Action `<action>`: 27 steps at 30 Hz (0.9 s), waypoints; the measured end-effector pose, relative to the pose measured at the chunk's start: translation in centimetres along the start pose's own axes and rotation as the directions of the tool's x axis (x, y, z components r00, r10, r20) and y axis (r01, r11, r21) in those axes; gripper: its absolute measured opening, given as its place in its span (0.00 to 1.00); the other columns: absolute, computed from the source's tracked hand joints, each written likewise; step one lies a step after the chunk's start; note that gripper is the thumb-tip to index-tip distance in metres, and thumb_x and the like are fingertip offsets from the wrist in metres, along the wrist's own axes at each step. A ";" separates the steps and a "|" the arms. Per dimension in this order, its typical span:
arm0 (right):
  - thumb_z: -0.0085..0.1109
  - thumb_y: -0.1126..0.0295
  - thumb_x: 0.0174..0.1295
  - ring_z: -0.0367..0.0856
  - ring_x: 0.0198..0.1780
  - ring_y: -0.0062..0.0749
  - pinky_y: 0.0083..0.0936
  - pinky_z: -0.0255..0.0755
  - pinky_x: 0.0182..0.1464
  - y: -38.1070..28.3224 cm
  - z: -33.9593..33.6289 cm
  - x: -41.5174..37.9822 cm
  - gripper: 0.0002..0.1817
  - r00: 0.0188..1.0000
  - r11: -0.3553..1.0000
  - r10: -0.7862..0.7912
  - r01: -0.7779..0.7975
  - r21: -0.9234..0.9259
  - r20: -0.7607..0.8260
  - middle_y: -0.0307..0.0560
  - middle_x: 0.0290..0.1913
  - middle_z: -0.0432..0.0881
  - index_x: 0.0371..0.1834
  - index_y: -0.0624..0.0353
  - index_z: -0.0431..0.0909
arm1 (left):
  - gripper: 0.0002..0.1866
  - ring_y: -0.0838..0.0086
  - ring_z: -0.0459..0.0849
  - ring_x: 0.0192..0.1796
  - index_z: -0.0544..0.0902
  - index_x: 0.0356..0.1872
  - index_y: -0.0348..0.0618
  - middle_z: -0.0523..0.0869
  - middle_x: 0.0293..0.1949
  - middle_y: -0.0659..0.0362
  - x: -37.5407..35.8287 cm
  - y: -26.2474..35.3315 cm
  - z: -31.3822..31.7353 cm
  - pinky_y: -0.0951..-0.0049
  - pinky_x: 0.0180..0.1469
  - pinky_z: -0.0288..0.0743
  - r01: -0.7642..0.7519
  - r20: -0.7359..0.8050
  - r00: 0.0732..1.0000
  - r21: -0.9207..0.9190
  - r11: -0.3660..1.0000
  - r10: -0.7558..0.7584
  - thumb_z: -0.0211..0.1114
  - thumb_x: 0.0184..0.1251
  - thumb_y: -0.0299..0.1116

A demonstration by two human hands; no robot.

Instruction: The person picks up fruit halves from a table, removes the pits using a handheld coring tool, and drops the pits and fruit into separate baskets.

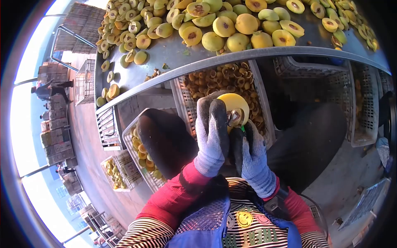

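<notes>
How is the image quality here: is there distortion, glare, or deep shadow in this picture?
Head view: strong fisheye bending, so the metal table edge curves and black corners frame the picture; the far left is overexposed by daylight; the lap area beneath the table lies in deep shadow; the left hand, right hand and yellow fruit stay sharp.

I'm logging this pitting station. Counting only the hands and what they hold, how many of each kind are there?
Gloved hands: 2, the left hand and the right hand
Yellow fruit, held in the left hand: 1
Metal-tipped tool, held in the right hand: 1
Total: 4
</notes>
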State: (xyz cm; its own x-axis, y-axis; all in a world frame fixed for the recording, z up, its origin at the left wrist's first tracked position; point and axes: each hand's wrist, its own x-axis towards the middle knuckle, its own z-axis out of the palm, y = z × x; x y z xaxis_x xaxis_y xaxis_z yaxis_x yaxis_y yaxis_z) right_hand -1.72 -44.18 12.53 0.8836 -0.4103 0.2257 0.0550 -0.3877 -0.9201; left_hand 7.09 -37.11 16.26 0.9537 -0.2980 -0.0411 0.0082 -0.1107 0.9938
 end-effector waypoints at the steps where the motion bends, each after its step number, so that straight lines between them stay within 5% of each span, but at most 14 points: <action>1: 0.51 0.66 0.67 0.79 0.36 0.54 0.41 0.72 0.38 -0.1 0.1 0.0 0.25 1.000 1.000 -0.010 0.010 0.007 -0.028 0.66 0.39 0.78 0.59 0.76 0.61 | 0.18 0.77 0.74 0.48 0.74 0.53 0.38 0.76 0.46 0.58 -0.2 0.0 0.1 0.76 0.53 0.69 -0.001 0.000 1.000 -0.001 1.000 0.001 0.46 0.77 0.43; 4: 0.50 0.67 0.67 0.79 0.37 0.53 0.41 0.72 0.39 -0.6 0.3 -0.3 0.25 0.999 0.996 0.022 -0.019 0.091 -0.028 0.66 0.40 0.77 0.60 0.76 0.61 | 0.18 0.76 0.74 0.48 0.74 0.52 0.39 0.76 0.46 0.58 -0.4 0.1 0.3 0.75 0.53 0.69 -0.074 -0.030 0.997 0.024 0.997 0.074 0.46 0.77 0.44; 6: 0.50 0.69 0.67 0.78 0.38 0.53 0.41 0.71 0.40 -0.4 0.2 -0.5 0.24 0.998 0.984 0.066 -0.066 0.169 0.003 0.66 0.41 0.77 0.60 0.76 0.61 | 0.14 0.74 0.74 0.47 0.72 0.52 0.36 0.76 0.46 0.55 -0.6 0.1 0.1 0.72 0.52 0.70 -0.104 -0.027 0.994 0.089 0.991 0.107 0.49 0.75 0.35; 8: 0.51 0.74 0.66 0.78 0.40 0.52 0.40 0.72 0.41 0.8 0.0 -0.4 0.22 0.908 0.888 -0.417 0.398 -0.229 -0.038 0.65 0.44 0.77 0.60 0.74 0.62 | 0.14 0.75 0.74 0.47 0.72 0.53 0.36 0.76 0.46 0.55 -0.9 0.1 0.5 0.73 0.52 0.70 -0.076 -0.034 0.997 0.012 0.997 0.076 0.49 0.75 0.34; 12: 0.52 0.76 0.65 0.78 0.42 0.50 0.40 0.73 0.42 1.4 -0.9 -0.6 0.20 0.942 0.922 -0.328 0.336 -0.193 0.073 0.64 0.47 0.76 0.59 0.72 0.64 | 0.13 0.77 0.74 0.46 0.71 0.52 0.36 0.77 0.45 0.56 -0.8 -0.3 -0.5 0.75 0.51 0.70 -0.006 0.053 0.999 0.033 0.999 0.005 0.51 0.74 0.33; 13: 0.53 0.76 0.65 0.78 0.41 0.48 0.39 0.73 0.43 1.5 -0.8 -0.9 0.19 0.992 0.994 -0.099 0.095 0.059 0.077 0.63 0.47 0.76 0.57 0.71 0.66 | 0.13 0.77 0.74 0.45 0.71 0.52 0.37 0.77 0.43 0.56 -0.6 -0.5 -0.8 0.76 0.51 0.70 0.089 0.100 0.992 -0.078 0.993 -0.081 0.52 0.74 0.34; 14: 0.54 0.75 0.65 0.79 0.41 0.47 0.38 0.74 0.43 1.4 -0.8 -1.2 0.18 0.982 0.940 0.126 -0.164 0.299 0.140 0.62 0.48 0.76 0.56 0.70 0.68 | 0.13 0.79 0.74 0.44 0.72 0.50 0.36 0.76 0.42 0.58 0.1 0.0 -1.5 0.77 0.49 0.70 0.072 0.195 0.978 0.044 0.996 -0.079 0.53 0.74 0.36; 16: 0.53 0.75 0.66 0.79 0.41 0.47 0.37 0.73 0.44 -0.4 -0.5 -0.9 0.17 0.948 0.818 0.267 -0.317 0.480 0.170 0.62 0.47 0.76 0.55 0.70 0.69 | 0.15 0.81 0.73 0.43 0.73 0.49 0.35 0.74 0.40 0.61 1.9 0.8 -3.2 0.78 0.47 0.69 -0.107 0.418 0.908 0.152 0.983 0.035 0.53 0.74 0.39; 17: 0.53 0.75 0.66 0.79 0.41 0.47 0.36 0.73 0.44 -1.0 -0.4 -0.7 0.15 0.894 0.638 0.387 -0.438 0.633 0.228 0.62 0.46 0.76 0.55 0.70 0.70 | 0.17 0.81 0.72 0.41 0.74 0.49 0.35 0.74 0.38 0.62 1.6 0.6 -2.7 0.78 0.46 0.69 0.227 0.294 0.936 -0.077 0.971 -0.196 0.55 0.73 0.40; 18: 0.53 0.75 0.66 0.79 0.41 0.47 0.36 0.73 0.44 -0.9 -0.2 -0.8 0.15 0.894 0.637 0.384 -0.438 0.635 0.232 0.62 0.46 0.76 0.55 0.70 0.70 | 0.17 0.81 0.72 0.41 0.74 0.49 0.35 0.74 0.38 0.62 1.4 0.6 -2.6 0.78 0.46 0.69 0.225 0.289 0.937 -0.075 0.971 -0.195 0.55 0.73 0.40; 19: 0.53 0.75 0.66 0.78 0.41 0.48 0.36 0.73 0.45 -0.4 0.0 -0.8 0.15 0.976 0.900 0.188 -0.216 0.378 0.110 0.62 0.46 0.76 0.55 0.69 0.70 | 0.17 0.81 0.73 0.41 0.75 0.50 0.35 0.75 0.39 0.62 1.4 0.7 -2.4 0.79 0.47 0.69 0.182 0.251 0.952 0.004 0.983 -0.177 0.55 0.73 0.41; 20: 0.53 0.76 0.66 0.78 0.40 0.48 0.35 0.73 0.45 0.2 0.3 -0.8 0.15 0.997 0.998 -0.053 0.050 0.050 0.060 0.62 0.46 0.76 0.55 0.69 0.71 | 0.18 0.81 0.74 0.41 0.75 0.51 0.35 0.76 0.39 0.62 1.4 0.7 -2.1 0.79 0.48 0.69 0.138 0.215 0.964 0.082 0.987 -0.153 0.56 0.73 0.41; 27: 0.53 0.76 0.64 0.77 0.43 0.49 0.37 0.71 0.47 0.7 0.0 -1.4 0.15 0.975 0.973 -0.222 0.222 -0.063 0.009 0.59 0.44 0.77 0.53 0.68 0.71 | 0.15 0.80 0.75 0.42 0.76 0.47 0.33 0.78 0.38 0.58 -0.2 -0.6 -1.6 0.77 0.45 0.72 0.042 0.098 0.994 -0.004 0.999 -0.041 0.55 0.72 0.38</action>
State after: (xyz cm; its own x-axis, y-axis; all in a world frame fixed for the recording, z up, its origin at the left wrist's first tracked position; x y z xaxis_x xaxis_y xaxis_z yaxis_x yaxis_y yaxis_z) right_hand -2.86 -43.87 11.58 0.8536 -0.3064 0.4213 0.2202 -0.5206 -0.8249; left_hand 7.42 -35.49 15.89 0.9184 -0.3849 -0.0917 0.0490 -0.1193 0.9916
